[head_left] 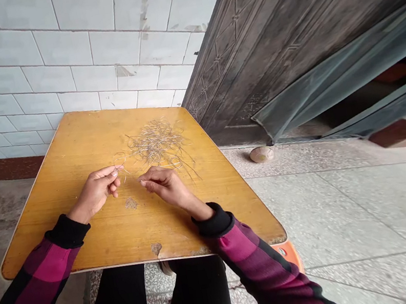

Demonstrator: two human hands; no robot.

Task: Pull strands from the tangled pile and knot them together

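Over the middle of the wooden table, my left hand [100, 188] pinches a thin wire [120, 158] between thumb and forefinger. The wire bends into a small loop above the fingertips, and a short end hangs below. My right hand [163, 183] is a little to the right, thumb and forefinger pressed together. Whatever lies in that pinch is too small to make out. Just beyond my right hand lies a tangled pile of thin wires [156, 141], some curled into loops, with loose ends reaching toward the right edge.
The yellow table [80, 141] has worn patches near its front edge. Behind it stands a white tiled wall [72, 44]. A dark carved wooden door [242, 62] is at the right, with a round stone-like object [261, 154] on the floor beside it. An orange seat edge [290, 254] shows below the table corner.
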